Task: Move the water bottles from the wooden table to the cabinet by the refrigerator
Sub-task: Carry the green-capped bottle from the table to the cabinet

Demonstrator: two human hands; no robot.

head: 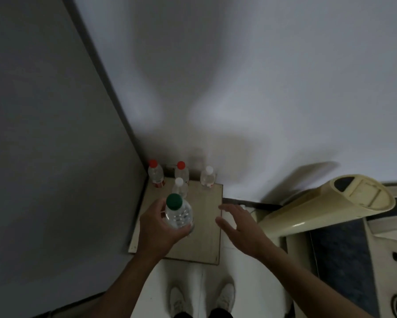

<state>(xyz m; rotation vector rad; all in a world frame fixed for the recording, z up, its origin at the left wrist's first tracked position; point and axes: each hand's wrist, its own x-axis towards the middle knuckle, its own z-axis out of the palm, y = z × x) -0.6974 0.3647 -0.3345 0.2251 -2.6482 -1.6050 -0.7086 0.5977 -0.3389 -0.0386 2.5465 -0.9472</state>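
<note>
Hands: I'm gripping the green-capped bottle [179, 215] by its slippery, yielding shoulder with my left hand [157, 228], while my right hand [241, 224] is hovering empty, fingers spread.

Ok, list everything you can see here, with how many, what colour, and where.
red-capped bottles: 2, clear, back of cabinet top
white-capped bottles: 2, clear, one back right, one mid
green-capped bottle: 1, clear, in left hand
cabinet top: 1, beige, in the corner
refrigerator side: 1, grey, left
cream appliance: 1, right
shoes: 2, white, on floor
left hand: grips bottle
right hand: open, empty
</note>
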